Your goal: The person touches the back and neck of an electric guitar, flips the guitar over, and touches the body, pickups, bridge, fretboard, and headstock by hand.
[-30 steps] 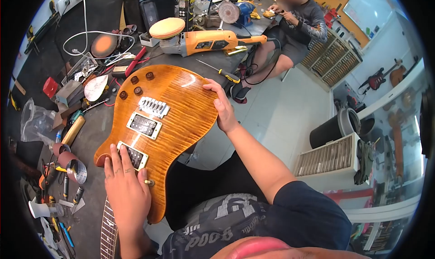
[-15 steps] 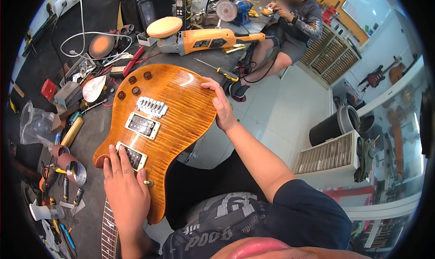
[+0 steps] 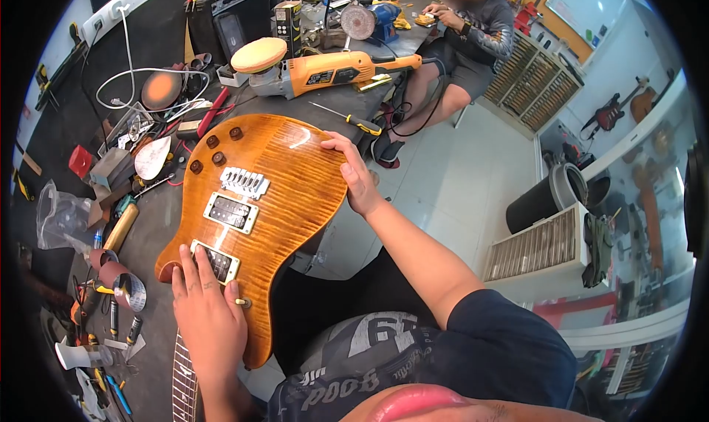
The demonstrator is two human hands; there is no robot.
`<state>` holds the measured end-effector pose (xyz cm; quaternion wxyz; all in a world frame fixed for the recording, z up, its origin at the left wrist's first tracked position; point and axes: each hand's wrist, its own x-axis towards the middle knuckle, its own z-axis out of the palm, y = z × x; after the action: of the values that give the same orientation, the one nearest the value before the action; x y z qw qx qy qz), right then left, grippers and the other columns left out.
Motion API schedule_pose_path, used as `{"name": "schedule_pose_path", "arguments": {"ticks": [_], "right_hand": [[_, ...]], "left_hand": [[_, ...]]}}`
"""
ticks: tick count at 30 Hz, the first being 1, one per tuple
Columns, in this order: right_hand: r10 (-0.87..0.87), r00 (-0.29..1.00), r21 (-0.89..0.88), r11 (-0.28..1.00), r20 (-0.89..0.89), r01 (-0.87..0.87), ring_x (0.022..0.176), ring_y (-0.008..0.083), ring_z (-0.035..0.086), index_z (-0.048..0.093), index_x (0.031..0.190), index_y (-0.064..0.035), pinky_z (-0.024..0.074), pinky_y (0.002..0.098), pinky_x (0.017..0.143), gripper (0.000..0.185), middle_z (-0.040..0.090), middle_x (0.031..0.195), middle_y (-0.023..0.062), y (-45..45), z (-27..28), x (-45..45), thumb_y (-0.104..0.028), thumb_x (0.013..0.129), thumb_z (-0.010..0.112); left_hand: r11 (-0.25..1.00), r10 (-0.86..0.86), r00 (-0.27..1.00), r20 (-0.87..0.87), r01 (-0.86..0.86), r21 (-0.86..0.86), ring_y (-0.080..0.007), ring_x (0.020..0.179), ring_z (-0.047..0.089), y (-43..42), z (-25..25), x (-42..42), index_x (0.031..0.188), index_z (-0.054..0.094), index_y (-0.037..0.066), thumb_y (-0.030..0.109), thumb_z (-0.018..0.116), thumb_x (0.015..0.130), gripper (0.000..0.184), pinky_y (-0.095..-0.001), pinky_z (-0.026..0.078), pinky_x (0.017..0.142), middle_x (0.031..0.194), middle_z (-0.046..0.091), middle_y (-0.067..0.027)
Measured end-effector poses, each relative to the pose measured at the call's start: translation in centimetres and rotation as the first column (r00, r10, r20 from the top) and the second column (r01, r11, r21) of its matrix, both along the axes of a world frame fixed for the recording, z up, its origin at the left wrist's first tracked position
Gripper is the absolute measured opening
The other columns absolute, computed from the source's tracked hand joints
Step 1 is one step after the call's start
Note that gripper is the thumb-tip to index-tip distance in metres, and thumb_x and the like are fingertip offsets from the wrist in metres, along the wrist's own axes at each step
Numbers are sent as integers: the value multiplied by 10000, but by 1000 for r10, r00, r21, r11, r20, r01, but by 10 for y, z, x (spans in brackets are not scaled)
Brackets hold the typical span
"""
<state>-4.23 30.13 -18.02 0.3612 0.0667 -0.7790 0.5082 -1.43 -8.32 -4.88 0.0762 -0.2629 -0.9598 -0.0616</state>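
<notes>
An electric guitar (image 3: 288, 200) with a glossy amber flame-figured top lies in front of me, knobs (image 3: 218, 158) at the far end and fretted neck (image 3: 185, 374) toward me. It has a metal bridge (image 3: 244, 183) and two pickups, the middle one (image 3: 231, 212) fully in view; no strings show. My left hand (image 3: 207, 311) lies flat with fingers apart over the neck joint, fingertips on the nearer pickup (image 3: 221, 264). At the body's right edge, my right hand (image 3: 356, 175) is closed around the rim, fingers on top; its underside grip is hidden.
An orange polisher (image 3: 332, 71) with a foam pad lies beyond the guitar, near a screwdriver (image 3: 354, 119). Tools, sandpaper (image 3: 122, 282) and a plastic bag (image 3: 65, 219) crowd the bench's left side. A co-worker (image 3: 473, 45) sits at the far bench end; a black bin (image 3: 535, 204) stands right.
My view has shifted slightly. The guitar's far end sits a little closer to me relative to the bench items, and both hands keep their places on it.
</notes>
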Motion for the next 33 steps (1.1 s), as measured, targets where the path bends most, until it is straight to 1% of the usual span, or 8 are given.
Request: {"name": "schedule_pose_path", "arguments": {"ticks": [16,19,23,26,27,28,32,33], "right_hand": [[6,998,23,1000,60,-7,1599,380,429,574,1522,-21,278,484,1339,750,456,1702,250,2,1,2,-613,1114,357],[-17,1000,-3,1000,4,17,1581,418,462,623,1466,-34,311,496,1321,687,529,1651,255,-1,-1,-1,-577,1123,380],[-26,1000,-6,1000,2,26,1579,404,468,631,1467,-36,325,487,1313,693,541,1648,231,-3,0,0,-581,1118,383],[-10,1000,-33,999,3,10,1578,391,472,632,1474,-37,328,482,1312,698,545,1643,222,-1,-6,-4,-587,1110,404],[-18,1000,-45,999,-1,18,1565,374,483,632,1475,-30,331,475,1313,719,549,1638,211,0,-9,-5,-606,1108,407],[-22,1000,-22,1000,3,22,1549,356,495,632,1474,-18,336,467,1313,747,543,1643,208,2,-12,-7,-625,1112,390],[81,996,-162,983,-28,-85,1538,349,500,627,1481,-19,344,474,1307,769,518,1658,211,-1,-18,-13,-648,1109,390],[69,997,-159,985,-20,-72,1532,350,504,626,1479,-19,347,479,1303,774,514,1658,215,-1,-17,-11,-657,1107,394]], "left_hand": [[1000,-11,1000,-17,11,9,-609,1549,440,-1,-3,-2,1710,410,-60,204,697,1064,754,-621,412,1249,1774,393,-327],[1000,-19,999,-28,20,18,-609,1548,440,-2,-4,-2,1703,418,-61,209,701,1063,750,-622,407,1257,1770,397,-329],[1000,1,1000,-4,-1,20,-609,1541,450,0,-1,-1,1694,429,-67,225,707,1063,748,-627,410,1255,1766,401,-332],[999,30,999,40,-31,9,-590,1566,428,3,4,1,1691,420,-90,185,642,1078,708,-579,332,1336,1765,401,-339],[1000,-7,999,-32,7,3,-602,1530,471,-1,-4,-3,1677,449,-78,251,729,1051,760,-616,444,1221,1755,420,-331],[1000,-15,999,-34,16,21,-599,1517,485,-4,-5,-4,1669,465,-70,261,732,1050,751,-609,462,1201,1746,437,-323],[999,-3,1000,-30,4,38,-569,1503,518,-6,-5,-4,1680,478,-26,304,729,1051,753,-645,498,1146,1749,447,-302],[999,12,1000,-5,-12,33,-581,1512,497,-5,-3,-1,1673,471,-46,257,716,1052,733,-621,455,1207,1741,446,-321]]}}
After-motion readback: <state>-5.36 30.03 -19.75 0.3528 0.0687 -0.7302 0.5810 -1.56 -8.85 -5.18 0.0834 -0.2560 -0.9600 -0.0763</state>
